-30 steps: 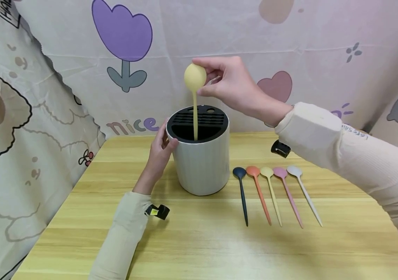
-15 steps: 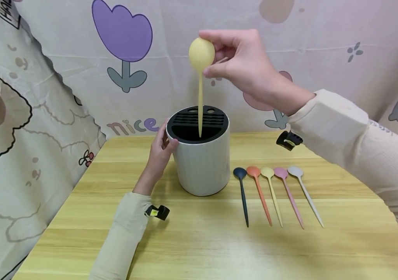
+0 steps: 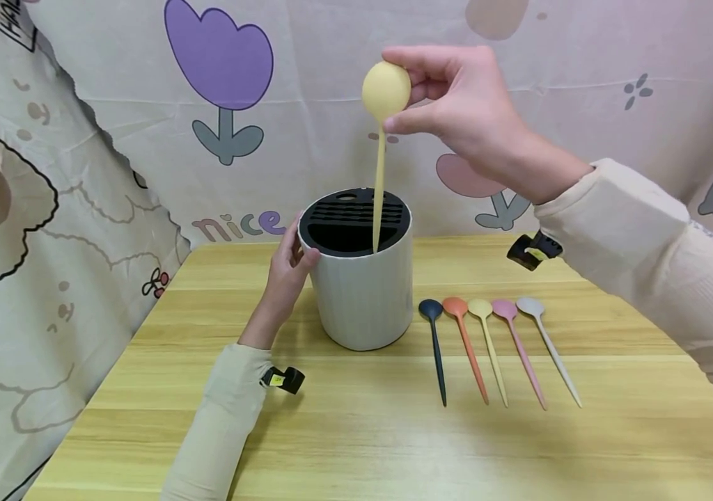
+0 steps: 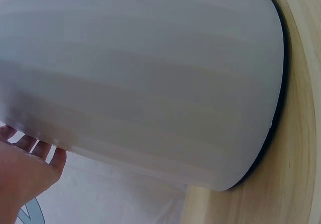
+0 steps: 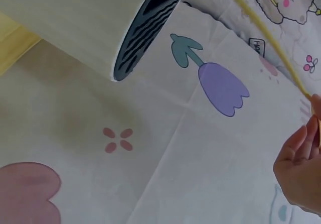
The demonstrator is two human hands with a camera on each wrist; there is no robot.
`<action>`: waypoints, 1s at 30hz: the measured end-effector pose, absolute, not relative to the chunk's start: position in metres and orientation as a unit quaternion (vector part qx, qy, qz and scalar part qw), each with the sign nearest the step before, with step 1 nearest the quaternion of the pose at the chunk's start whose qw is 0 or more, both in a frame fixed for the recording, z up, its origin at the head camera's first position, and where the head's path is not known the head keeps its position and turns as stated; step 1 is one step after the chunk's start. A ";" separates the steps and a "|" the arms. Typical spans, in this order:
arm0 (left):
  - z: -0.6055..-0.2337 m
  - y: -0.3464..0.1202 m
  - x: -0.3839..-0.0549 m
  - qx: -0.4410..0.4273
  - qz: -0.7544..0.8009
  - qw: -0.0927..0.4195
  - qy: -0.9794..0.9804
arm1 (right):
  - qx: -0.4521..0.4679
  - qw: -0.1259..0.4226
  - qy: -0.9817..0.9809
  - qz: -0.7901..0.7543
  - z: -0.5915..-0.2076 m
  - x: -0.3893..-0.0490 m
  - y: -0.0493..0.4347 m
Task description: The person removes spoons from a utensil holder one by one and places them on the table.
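My right hand point(image 3: 475, 104) pinches a pale yellow spoon point(image 3: 384, 94) by its round bowl, forefinger on top and thumb below. The handle points down, slightly tilted, its tip overlapping the front opening of a white utensil holder point(image 3: 365, 299). Whether the tip is inside the opening, I cannot tell. In the right wrist view the yellow handle point(image 5: 273, 40) runs down to the fingers; the bowl is mostly out of frame. My left hand point(image 3: 287, 278) holds the holder's left side near the rim, thumb in front. In the left wrist view its fingers point(image 4: 57, 161) touch the white wall.
The holder's black top point(image 3: 325, 209) has slots and round holes behind the large opening. To its right lie a navy spoon point(image 3: 430, 310), an orange spoon point(image 3: 455, 306), another yellow spoon point(image 3: 480, 309), a pink spoon point(image 3: 505, 310) and a light grey spoon point(image 3: 530, 307). A printed cloth point(image 3: 325, 56) hangs behind.
My right hand has risen and shifted right, lifting the yellow spoon higher above the holder; its tip has moved toward the opening's right end. My left hand keeps its place.
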State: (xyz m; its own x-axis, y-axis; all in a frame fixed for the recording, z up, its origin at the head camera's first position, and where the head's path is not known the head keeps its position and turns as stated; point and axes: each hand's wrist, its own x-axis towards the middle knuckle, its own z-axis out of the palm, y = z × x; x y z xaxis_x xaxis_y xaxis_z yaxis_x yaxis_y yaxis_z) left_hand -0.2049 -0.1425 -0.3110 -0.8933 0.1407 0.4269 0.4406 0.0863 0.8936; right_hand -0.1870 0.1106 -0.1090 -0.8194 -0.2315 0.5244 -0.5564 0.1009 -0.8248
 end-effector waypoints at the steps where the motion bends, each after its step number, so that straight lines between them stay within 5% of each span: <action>1: -0.311 -0.143 -0.205 -0.199 -0.646 0.116 -0.728 | 0.262 0.124 -0.736 0.612 -0.110 -0.188 0.112; 13: -0.310 -0.141 -0.203 -0.194 -0.645 0.118 -0.730 | 0.224 -0.004 -0.746 0.627 -0.143 -0.195 0.129; 30: -0.310 -0.142 -0.203 -0.192 -0.645 0.112 -0.731 | 0.213 -0.025 -0.808 0.548 -0.193 -0.193 0.155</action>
State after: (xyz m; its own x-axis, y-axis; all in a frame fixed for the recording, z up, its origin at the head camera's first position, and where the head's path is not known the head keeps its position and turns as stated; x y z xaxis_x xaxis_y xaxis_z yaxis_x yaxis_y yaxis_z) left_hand -0.2028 -0.1417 -0.3097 -0.9010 0.1362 0.4119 0.4256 0.0935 0.9000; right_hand -0.1934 0.1550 -0.1932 -0.9082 -0.3719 0.1921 -0.3161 0.3086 -0.8971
